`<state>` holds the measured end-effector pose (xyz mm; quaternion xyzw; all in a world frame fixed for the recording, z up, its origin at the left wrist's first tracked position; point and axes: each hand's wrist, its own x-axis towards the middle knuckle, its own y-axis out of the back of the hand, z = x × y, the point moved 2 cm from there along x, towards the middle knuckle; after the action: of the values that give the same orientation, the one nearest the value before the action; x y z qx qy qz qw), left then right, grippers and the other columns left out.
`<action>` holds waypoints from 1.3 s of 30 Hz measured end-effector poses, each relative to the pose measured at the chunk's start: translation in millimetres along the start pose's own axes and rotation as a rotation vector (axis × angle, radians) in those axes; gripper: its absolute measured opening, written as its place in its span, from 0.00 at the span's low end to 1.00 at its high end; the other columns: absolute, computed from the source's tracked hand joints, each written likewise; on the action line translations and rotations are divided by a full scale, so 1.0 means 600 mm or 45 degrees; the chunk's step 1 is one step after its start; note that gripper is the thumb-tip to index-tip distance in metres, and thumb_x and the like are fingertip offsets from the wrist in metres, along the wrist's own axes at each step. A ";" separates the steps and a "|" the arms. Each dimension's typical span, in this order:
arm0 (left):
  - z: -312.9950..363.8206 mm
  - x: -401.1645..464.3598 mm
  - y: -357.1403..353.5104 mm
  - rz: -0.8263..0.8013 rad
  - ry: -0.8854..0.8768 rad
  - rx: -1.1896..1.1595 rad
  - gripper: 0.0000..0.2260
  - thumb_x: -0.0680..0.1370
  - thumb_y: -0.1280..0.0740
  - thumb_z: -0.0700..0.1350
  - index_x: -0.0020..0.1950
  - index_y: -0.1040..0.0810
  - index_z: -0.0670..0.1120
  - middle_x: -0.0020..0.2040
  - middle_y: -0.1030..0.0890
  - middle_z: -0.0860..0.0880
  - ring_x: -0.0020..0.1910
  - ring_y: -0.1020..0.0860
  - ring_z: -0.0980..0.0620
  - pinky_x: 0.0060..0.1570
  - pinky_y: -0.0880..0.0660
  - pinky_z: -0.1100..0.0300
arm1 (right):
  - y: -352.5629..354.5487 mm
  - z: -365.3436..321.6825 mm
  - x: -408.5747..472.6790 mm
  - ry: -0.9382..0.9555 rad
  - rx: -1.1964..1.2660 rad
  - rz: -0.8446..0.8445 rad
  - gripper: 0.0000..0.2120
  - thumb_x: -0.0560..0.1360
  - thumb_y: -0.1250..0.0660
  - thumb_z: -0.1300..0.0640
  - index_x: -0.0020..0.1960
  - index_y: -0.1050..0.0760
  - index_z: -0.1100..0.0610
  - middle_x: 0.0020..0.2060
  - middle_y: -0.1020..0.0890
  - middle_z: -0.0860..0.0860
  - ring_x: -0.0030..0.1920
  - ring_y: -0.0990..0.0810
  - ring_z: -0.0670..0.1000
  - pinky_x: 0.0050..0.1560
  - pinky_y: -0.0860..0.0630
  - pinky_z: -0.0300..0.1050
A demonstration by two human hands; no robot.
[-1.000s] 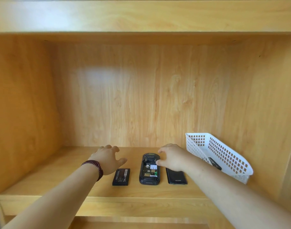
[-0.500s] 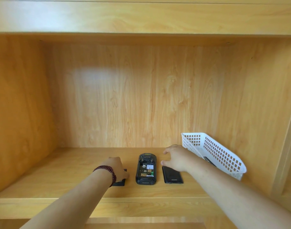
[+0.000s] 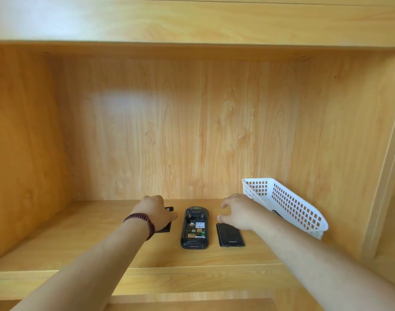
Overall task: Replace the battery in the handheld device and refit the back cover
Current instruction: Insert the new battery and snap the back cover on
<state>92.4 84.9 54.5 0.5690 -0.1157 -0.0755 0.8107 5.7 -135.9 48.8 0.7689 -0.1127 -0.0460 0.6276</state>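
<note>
The black handheld device (image 3: 194,227) lies face down on the wooden shelf (image 3: 84,243), back open and battery bay bare. Left of it lies the black battery (image 3: 166,229); my left hand (image 3: 156,212) rests over it with fingers curled round its edges, so only two corners show. Right of the device the black back cover (image 3: 231,236) lies flat. My right hand (image 3: 239,213) hovers over the cover's far end, fingers spread, holding nothing.
A white perforated basket (image 3: 288,205) leans tilted against the right wall, with a dark item (image 3: 276,213) partly visible inside. Wooden side walls, a back panel and an upper shelf board enclose the compartment. The shelf's front edge runs below my forearms.
My left hand came down from beside the battery onto it and closed over it. My right hand slid off the device's upper edge to above the back cover.
</note>
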 end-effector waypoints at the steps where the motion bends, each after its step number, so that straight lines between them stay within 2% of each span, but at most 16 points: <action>1: 0.004 0.003 0.004 -0.005 -0.003 -0.010 0.18 0.73 0.34 0.57 0.54 0.25 0.44 0.49 0.24 0.46 0.44 0.20 0.49 0.40 0.20 0.57 | 0.001 0.001 -0.001 -0.001 0.005 0.004 0.25 0.77 0.35 0.41 0.70 0.29 0.50 0.71 0.33 0.49 0.67 0.29 0.52 0.66 0.30 0.51; 6: 0.024 0.010 0.000 0.019 -0.055 -0.109 0.18 0.72 0.32 0.57 0.52 0.25 0.44 0.48 0.24 0.47 0.43 0.21 0.50 0.42 0.19 0.56 | 0.006 0.004 -0.006 0.008 0.033 0.049 0.23 0.77 0.35 0.41 0.68 0.28 0.50 0.70 0.31 0.48 0.67 0.29 0.52 0.65 0.30 0.50; 13: 0.046 0.000 -0.024 0.261 -0.330 -0.207 0.22 0.71 0.30 0.56 0.61 0.27 0.47 0.51 0.29 0.50 0.45 0.24 0.51 0.42 0.23 0.60 | 0.001 0.015 -0.010 0.004 0.053 0.060 0.22 0.77 0.35 0.42 0.67 0.26 0.50 0.70 0.30 0.48 0.65 0.27 0.51 0.63 0.29 0.48; 18: 0.061 0.005 -0.023 0.280 -0.371 -0.275 0.23 0.72 0.30 0.55 0.63 0.28 0.47 0.52 0.29 0.50 0.45 0.24 0.51 0.43 0.23 0.61 | 0.002 0.015 -0.008 0.020 0.072 0.082 0.21 0.77 0.35 0.42 0.65 0.25 0.50 0.69 0.30 0.47 0.64 0.27 0.51 0.63 0.28 0.49; 21: 0.071 0.011 -0.020 0.228 -0.319 -0.319 0.24 0.72 0.30 0.55 0.64 0.29 0.47 0.53 0.29 0.49 0.45 0.24 0.51 0.41 0.24 0.61 | 0.002 0.013 -0.009 0.038 0.077 0.087 0.20 0.76 0.35 0.42 0.65 0.25 0.49 0.69 0.29 0.47 0.64 0.27 0.51 0.63 0.27 0.49; 26: 0.083 0.024 -0.015 0.011 -0.126 -0.274 0.27 0.72 0.30 0.56 0.65 0.31 0.45 0.53 0.28 0.47 0.45 0.22 0.49 0.39 0.21 0.57 | 0.000 0.015 -0.014 0.049 0.074 0.077 0.20 0.76 0.34 0.42 0.64 0.24 0.50 0.68 0.29 0.47 0.62 0.26 0.50 0.62 0.27 0.48; 32: 0.096 0.030 -0.016 -0.070 -0.105 -0.199 0.26 0.71 0.31 0.57 0.62 0.30 0.43 0.54 0.24 0.45 0.45 0.21 0.49 0.40 0.20 0.56 | 0.002 0.014 -0.021 0.077 0.072 0.080 0.20 0.77 0.34 0.44 0.66 0.25 0.51 0.71 0.30 0.48 0.67 0.28 0.50 0.66 0.30 0.49; 34: 0.100 0.028 -0.017 -0.112 -0.102 -0.179 0.24 0.71 0.31 0.57 0.59 0.30 0.43 0.51 0.24 0.46 0.43 0.21 0.49 0.36 0.22 0.58 | 0.002 0.011 -0.021 0.095 0.079 0.092 0.20 0.77 0.34 0.44 0.66 0.25 0.51 0.71 0.30 0.48 0.67 0.28 0.50 0.65 0.30 0.49; 36: 0.106 0.024 -0.020 -0.187 -0.098 -0.114 0.21 0.71 0.30 0.57 0.52 0.28 0.42 0.43 0.23 0.47 0.38 0.22 0.51 0.32 0.25 0.60 | 0.000 0.010 -0.020 0.101 0.093 0.099 0.19 0.77 0.34 0.44 0.65 0.25 0.50 0.70 0.30 0.47 0.66 0.28 0.50 0.65 0.29 0.49; 39: 0.116 0.014 -0.029 -0.348 -0.074 0.035 0.17 0.71 0.30 0.56 0.41 0.27 0.43 0.34 0.24 0.48 0.31 0.24 0.52 0.34 0.23 0.60 | -0.003 0.011 -0.017 0.099 0.097 0.099 0.19 0.77 0.34 0.44 0.65 0.24 0.50 0.71 0.30 0.47 0.67 0.29 0.50 0.66 0.30 0.50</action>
<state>81.7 14.2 61.8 0.5881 -0.0615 -0.2003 0.7812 -5.6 -139.5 45.0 0.7884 -0.1196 0.0126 0.6032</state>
